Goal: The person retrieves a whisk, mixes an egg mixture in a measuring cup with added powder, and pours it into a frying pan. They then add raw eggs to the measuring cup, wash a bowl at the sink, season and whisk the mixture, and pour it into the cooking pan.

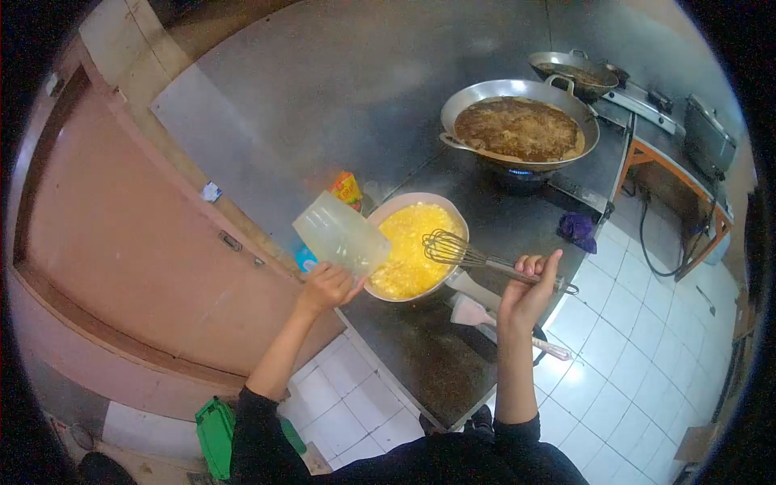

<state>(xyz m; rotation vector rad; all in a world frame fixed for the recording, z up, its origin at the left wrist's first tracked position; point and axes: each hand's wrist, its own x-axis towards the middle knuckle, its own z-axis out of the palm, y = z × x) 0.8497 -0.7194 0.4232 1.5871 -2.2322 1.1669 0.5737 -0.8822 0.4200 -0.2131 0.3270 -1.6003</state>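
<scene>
My left hand (330, 286) grips a translucent plastic container (343, 233), tipped so that its mouth lies over the left rim of a frying pan (463, 222). Yellow beaten egg (414, 246), partly lumpy, covers the pan's bottom. In my right hand (529, 289) is a wire whisk (457, 250); its wires hang above the right side of the egg. The pan's handle (477, 293) points toward my right hand. Below it lies a spatula with a pale pink head (470, 312), its patterned handle reaching past the counter edge.
A large wok (461, 105) of bubbling brown liquid sits over a blue flame, with a second wok (570, 69) behind. A yellow-red packet (346, 190) stands behind the pan. A purple cloth (577, 229) lies at the counter's right edge. A green plastic object (214, 436) is at lower left.
</scene>
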